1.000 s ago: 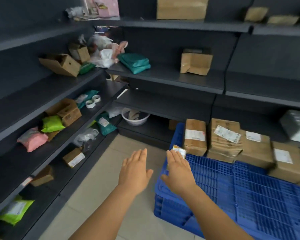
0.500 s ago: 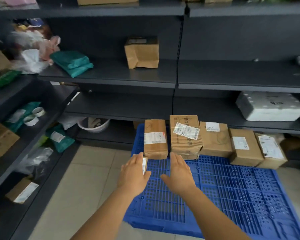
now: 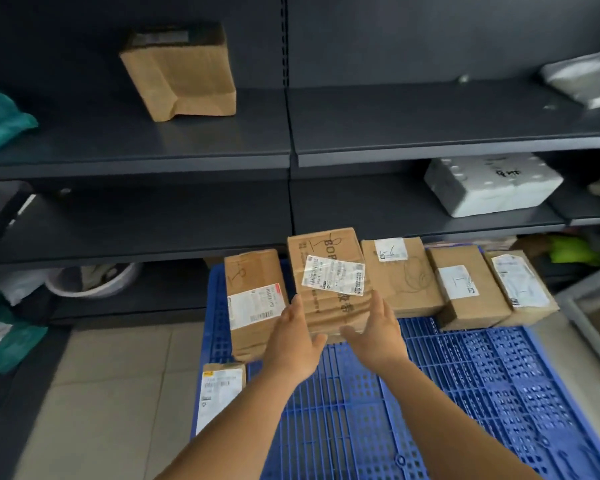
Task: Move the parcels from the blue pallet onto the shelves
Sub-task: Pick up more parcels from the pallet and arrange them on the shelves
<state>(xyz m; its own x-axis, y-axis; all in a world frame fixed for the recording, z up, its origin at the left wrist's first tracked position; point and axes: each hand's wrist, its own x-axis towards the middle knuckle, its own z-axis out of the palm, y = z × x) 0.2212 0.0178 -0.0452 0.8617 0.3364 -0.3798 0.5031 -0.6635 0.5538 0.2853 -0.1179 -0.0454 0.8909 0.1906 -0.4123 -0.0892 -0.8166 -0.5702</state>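
At the far edge of the blue pallet [image 3: 465, 393], a row of five brown cardboard parcels is seen, standing against the foot of the dark shelves [image 3: 291, 157]. A sixth, smaller parcel [image 3: 220, 393] lies apart at the near left corner of the pallet.

Step in hand, as judged: pick-up of the second parcel from the left, the crumpled parcel [image 3: 329, 282] carrying a slanted white label. It appears tilted, its near end a little raised; whether it is already clear of the pallet cannot be told.

Left hand [image 3: 293, 344]: placed at the parcel's near left edge, fingers nearly straight and spread, thumb toward the underside. Right hand [image 3: 374, 329]: placed at the near right edge, fingers likewise extended. The parcel is flanked between the two palms; no curled grip is seen on either side, and firm contact cannot be confirmed.

Neighbouring parcels: the tall parcel [image 3: 253, 299] touches on the left, a flat parcel [image 3: 399, 275] lies just beside on the right.

Next move, as judged: the palms are to be pressed inward, the parcel lifted free of its neighbours and carried to a shelf. Free room is seen on the middle shelf directly above and on the upper shelf beside the box [image 3: 181, 71] already stored. The creased cardboard may yield under pressure, so support from beneath is advised.
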